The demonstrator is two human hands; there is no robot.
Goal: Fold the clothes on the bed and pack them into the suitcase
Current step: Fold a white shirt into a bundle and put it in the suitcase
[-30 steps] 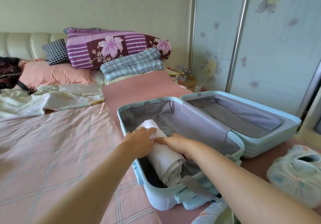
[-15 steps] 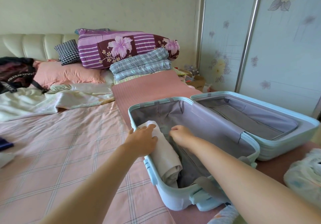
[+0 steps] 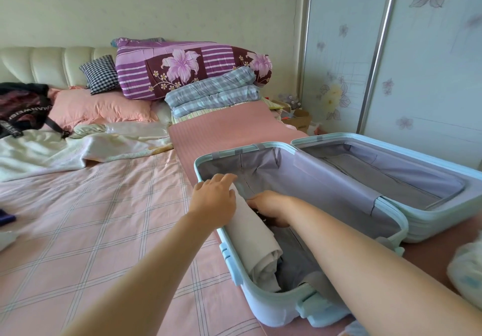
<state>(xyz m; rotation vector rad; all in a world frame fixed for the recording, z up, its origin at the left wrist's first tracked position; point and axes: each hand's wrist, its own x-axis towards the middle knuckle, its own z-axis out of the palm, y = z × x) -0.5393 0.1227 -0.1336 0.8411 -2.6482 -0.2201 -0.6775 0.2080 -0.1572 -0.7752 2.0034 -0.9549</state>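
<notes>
A light blue suitcase (image 3: 266, 309) lies open on the bed, lined in grey. A rolled white garment (image 3: 254, 244) lies along its left wall, over something dark at the bottom. My left hand (image 3: 215, 200) rests on the roll's far end with fingers spread flat. My right hand (image 3: 270, 209) reaches down beside the roll, fingers curled around a dark item that is mostly hidden. The suitcase's other half (image 3: 391, 179) lies open to the right.
A pink plaid sheet (image 3: 91, 231) covers the bed to the left. A white blanket (image 3: 52, 153), dark bag (image 3: 20, 108), pillows and folded quilts (image 3: 193, 72) sit at the headboard. A pale bundle (image 3: 467, 270) lies at the right edge. Wardrobe doors (image 3: 417, 61) stand behind.
The view has shifted left. My left hand slid up to the roll's far end, and my right hand moved from the top of the roll down beside it into the suitcase.
</notes>
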